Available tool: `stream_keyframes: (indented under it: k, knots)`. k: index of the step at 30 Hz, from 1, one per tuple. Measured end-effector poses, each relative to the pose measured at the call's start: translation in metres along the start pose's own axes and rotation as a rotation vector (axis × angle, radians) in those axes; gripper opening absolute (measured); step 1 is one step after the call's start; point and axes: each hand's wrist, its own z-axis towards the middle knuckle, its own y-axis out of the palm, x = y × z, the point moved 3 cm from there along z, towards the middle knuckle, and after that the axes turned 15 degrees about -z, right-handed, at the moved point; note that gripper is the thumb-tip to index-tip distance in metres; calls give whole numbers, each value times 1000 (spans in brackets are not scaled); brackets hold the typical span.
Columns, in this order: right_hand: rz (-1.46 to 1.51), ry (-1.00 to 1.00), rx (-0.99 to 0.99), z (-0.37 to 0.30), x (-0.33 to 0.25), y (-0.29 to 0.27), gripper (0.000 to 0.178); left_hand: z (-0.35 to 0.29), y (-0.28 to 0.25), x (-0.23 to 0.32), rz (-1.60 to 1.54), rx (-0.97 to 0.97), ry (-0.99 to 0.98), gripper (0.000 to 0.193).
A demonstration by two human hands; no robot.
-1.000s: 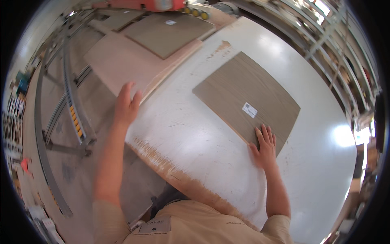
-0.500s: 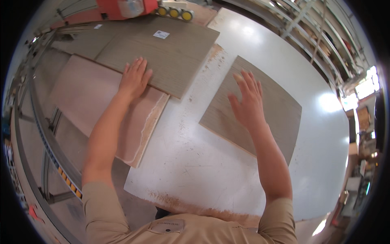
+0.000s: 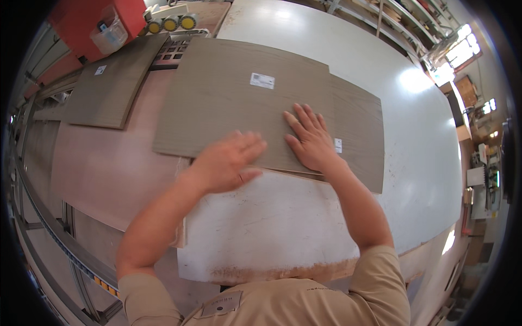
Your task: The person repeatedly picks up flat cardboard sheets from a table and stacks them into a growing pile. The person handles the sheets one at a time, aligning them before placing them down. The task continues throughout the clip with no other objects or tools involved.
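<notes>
A large grey-brown wood-grain panel [image 3: 217, 92] with a white label [image 3: 262, 81] lies across the middle. Its right part overlaps a second grey-brown panel [image 3: 359, 125], which bears a small label of its own. My right hand [image 3: 312, 138] rests flat on the upper panel near its right end, fingers spread. At the near edge of that panel is my left hand [image 3: 228, 163], slightly blurred, its fingers stretched out and its thumb apart. Whether it touches the panel I cannot tell. Neither hand grips anything.
Under the panels is a white worktable [image 3: 261, 217] with a worn brown near edge. A pinkish board [image 3: 109, 168] lies at left, with another labelled panel [image 3: 103, 87] beyond it. A red machine [image 3: 81, 27] with yellow-centred rollers [image 3: 171, 23] stands at far left.
The large labelled panel has moved right, away from the panel at far left, onto the right-hand panel. My left hand has moved right and nearer; my right hand has come down on the large panel.
</notes>
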Motion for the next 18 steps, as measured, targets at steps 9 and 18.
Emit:
stream_keyframes:
  k: [9, 18]
  knots:
    - [-96, 320, -160, -138, 121, -10, 52, 28, 21, -45, -4, 134, -350, 68]
    - [-86, 434, -137, -162, 162, 7, 54, 94, 53, -57, -310, 250, -252, 75]
